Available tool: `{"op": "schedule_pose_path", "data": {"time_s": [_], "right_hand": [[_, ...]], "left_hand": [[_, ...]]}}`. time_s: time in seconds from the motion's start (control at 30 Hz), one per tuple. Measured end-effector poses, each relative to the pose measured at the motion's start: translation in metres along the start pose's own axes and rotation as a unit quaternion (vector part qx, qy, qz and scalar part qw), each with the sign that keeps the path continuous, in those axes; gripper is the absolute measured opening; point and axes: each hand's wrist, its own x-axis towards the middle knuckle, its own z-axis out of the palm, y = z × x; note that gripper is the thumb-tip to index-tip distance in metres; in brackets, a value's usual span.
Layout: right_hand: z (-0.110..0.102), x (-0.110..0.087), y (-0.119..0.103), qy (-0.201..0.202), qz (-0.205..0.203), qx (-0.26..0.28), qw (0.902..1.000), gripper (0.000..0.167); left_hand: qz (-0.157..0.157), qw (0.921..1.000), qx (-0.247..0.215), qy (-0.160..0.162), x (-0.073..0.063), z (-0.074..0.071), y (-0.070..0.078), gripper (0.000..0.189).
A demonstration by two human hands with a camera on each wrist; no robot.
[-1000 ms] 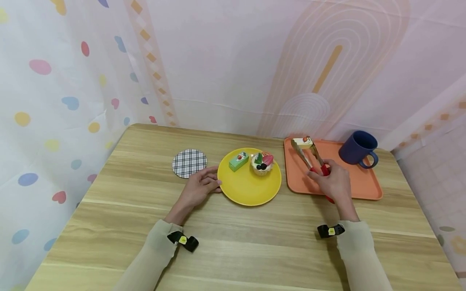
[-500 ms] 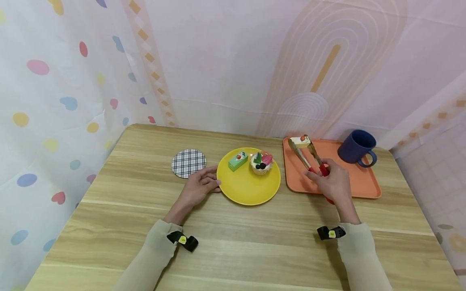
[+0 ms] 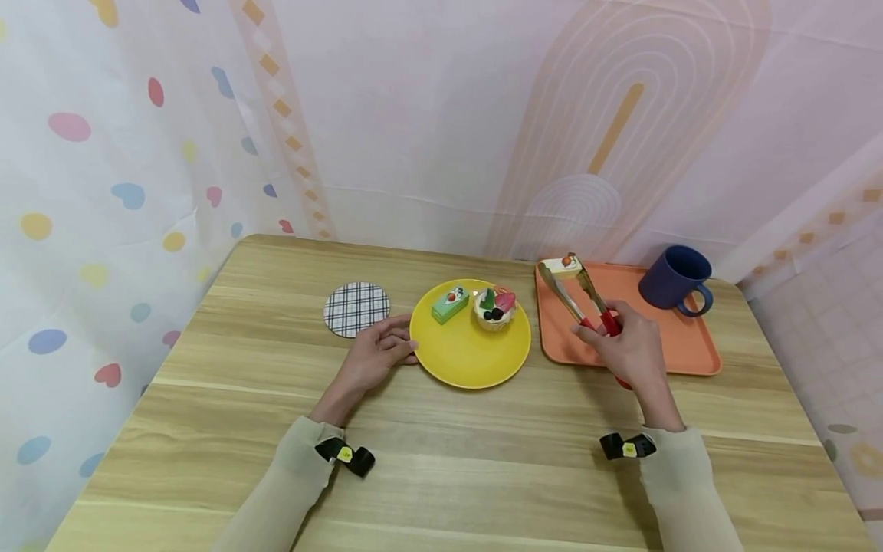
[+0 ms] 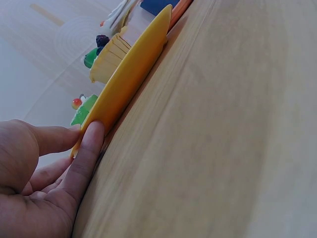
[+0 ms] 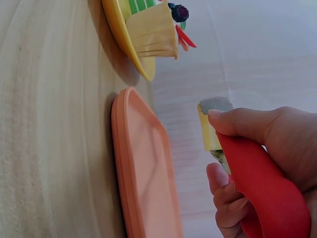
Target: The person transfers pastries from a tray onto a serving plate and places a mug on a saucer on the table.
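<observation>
Yellow and round, the plate (image 3: 469,360) sits on the wooden table (image 3: 483,460) in front of me, and its far half carries two small sweets: a green cake (image 3: 451,304) on the left and a fruit tart (image 3: 494,308) on the right, topped with dark berries, a green leaf and pink pieces. The plate's near half shows its own yellow surface. My left hand (image 3: 375,353) pinches the left rim between its fingers. To the right lies the orange tray (image 3: 683,341), a blue mug (image 3: 665,284) standing in its far right part, handle turned right and towards me. My right hand (image 3: 633,345) grasps the red-handled tongs (image 3: 595,293), and their metal ends hold a slice of cake (image 3: 564,266) over the tray's far left corner, raised off it in the right wrist view. That slice is pale yellow with a white top and a round red fruit; metal covers part of one side. A narrow strip of wood lies between the plate's right edge and the tray's left edge, and a broad stretch of it runs from both towards me. A checked coaster (image 3: 356,309) lies just beside the plate, near my left fingers. Patterned cloth (image 3: 428,115) hangs behind the table's far edge.
</observation>
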Motion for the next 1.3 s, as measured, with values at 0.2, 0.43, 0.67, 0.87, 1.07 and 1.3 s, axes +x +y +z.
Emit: {"op": "schedule_pose_path", "data": {"time_s": [0.2, 0.43, 0.67, 0.87, 1.07, 1.3], "right_hand": [[-0.001, -0.001, -0.006, -0.003, -0.006, -0.006, 1.0000, 0.065], [-0.002, -0.003, -0.012, -0.008, -0.005, -0.009, 0.9999, 0.065], [-0.003, -0.005, -0.017, -0.012, -0.009, -0.003, 0.9999, 0.064], [-0.004, -0.006, -0.020, -0.012, -0.018, 0.003, 0.9998, 0.064], [-0.003, -0.008, -0.023, -0.012, -0.034, 0.007, 0.9993, 0.061], [-0.003, -0.010, -0.029, -0.014, -0.045, 0.018, 0.9987, 0.056]], "left_hand": [[0.000, 1.0000, 0.000, -0.001, 0.000, 0.000, 0.000, 0.053], [-0.001, 1.0000, -0.005, -0.001, 0.001, 0.000, -0.001, 0.053], [0.001, 1.0000, -0.007, -0.001, 0.001, 0.000, -0.002, 0.053], [0.004, 1.0000, -0.006, -0.004, 0.002, 0.000, -0.002, 0.053], [0.001, 1.0000, -0.002, -0.003, 0.002, -0.001, -0.003, 0.052], [-0.003, 1.0000, 0.001, -0.002, 0.002, -0.001, -0.001, 0.052]]}}
